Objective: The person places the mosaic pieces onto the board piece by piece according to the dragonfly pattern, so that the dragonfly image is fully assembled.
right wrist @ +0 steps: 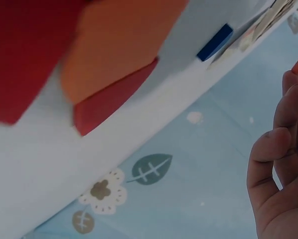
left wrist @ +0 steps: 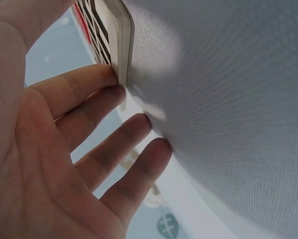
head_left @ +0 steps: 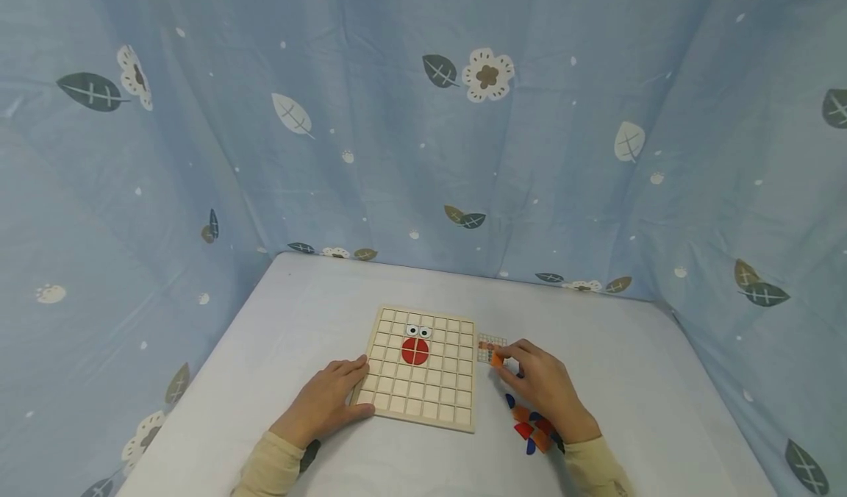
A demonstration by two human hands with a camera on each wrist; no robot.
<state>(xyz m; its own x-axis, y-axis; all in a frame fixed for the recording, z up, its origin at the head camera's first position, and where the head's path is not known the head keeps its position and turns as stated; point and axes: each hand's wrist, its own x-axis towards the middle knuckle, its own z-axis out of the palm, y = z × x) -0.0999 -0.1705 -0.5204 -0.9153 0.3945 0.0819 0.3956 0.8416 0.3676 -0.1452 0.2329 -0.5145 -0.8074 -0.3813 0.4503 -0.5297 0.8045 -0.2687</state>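
Observation:
A square wooden grid board [head_left: 456,398] lies on the table. Set in its upper middle are two eye tiles [head_left: 418,331] and, right below them, red quarter pieces [head_left: 409,345] forming a circle. My left hand [head_left: 324,401] rests against the board's left side and near corner, its fingers extended; in the left wrist view the fingertips [left wrist: 106,74] touch the board's edge. Between thumb and fingers, my right hand [head_left: 545,387] pinches an orange piece [head_left: 498,359] beside the board. That piece partly covers a small printed pattern card [head_left: 492,340] at the board's right edge.
Loose red, orange and blue pieces [head_left: 542,439] are heaped by my right wrist, partly under it. One blue piece [right wrist: 215,42] lies apart in the right wrist view. A blue patterned curtain [head_left: 397,188] surrounds the white table [head_left: 317,298] at the back and sides.

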